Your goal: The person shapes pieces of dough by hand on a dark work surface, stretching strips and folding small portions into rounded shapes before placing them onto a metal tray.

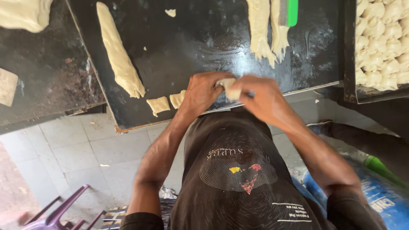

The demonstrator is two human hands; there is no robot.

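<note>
Both my hands meet over the near edge of a black oiled worktop (204,38). My left hand (203,91) and my right hand (260,97) together pinch one small pale dough piece (230,87) between their fingers. Two cut dough squares (158,104) lie on the worktop just left of my left hand. A long dough strip (117,53) runs diagonally further left. Two more dough strips (266,30) hang down from the far edge, above my right hand.
A green-handled scraper (291,12) lies by the far strips. A dark tray (350,64) at the right holds several shaped dough balls (381,42). A second dark surface at the left carries a dough mass (23,13). Purple chair (59,211) on the tiled floor.
</note>
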